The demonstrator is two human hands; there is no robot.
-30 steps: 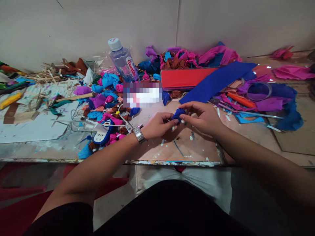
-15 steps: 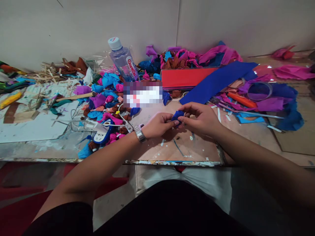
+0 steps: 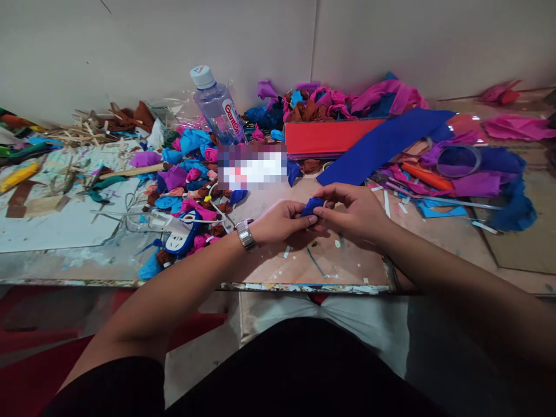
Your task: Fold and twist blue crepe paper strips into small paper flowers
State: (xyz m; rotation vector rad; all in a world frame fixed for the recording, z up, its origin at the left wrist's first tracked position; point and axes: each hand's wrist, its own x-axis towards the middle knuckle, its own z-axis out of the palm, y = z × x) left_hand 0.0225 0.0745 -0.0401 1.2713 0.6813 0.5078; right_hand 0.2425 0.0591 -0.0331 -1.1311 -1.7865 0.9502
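Observation:
Between my hands, above the front of the worktable [image 3: 260,260], is a small crumpled piece of dark blue crepe paper [image 3: 311,206]. My left hand [image 3: 282,221], with a metal watch [image 3: 245,234] on its wrist, is closed on the paper from the left, the thumb lying along its lower side. My right hand [image 3: 351,211] pinches the paper's right side between thumb and bent fingers; some fingertips are hidden behind it. Beyond the hands lies a wide strip of blue crepe paper [image 3: 382,147], one end resting across a long red stack of paper [image 3: 328,138].
A capped plastic bottle [image 3: 219,110] leans among many crumpled paper pieces at left. Nearby are a blue and white power strip [image 3: 185,234] with cables and green-handled pliers [image 3: 104,186]. At right lie a tape roll [image 3: 458,161], an orange cutter [image 3: 428,176] and paper scraps.
The blue paper piece has tilted slightly between my fingers, and the right fingers have shifted a little lower. Everything else stays in place.

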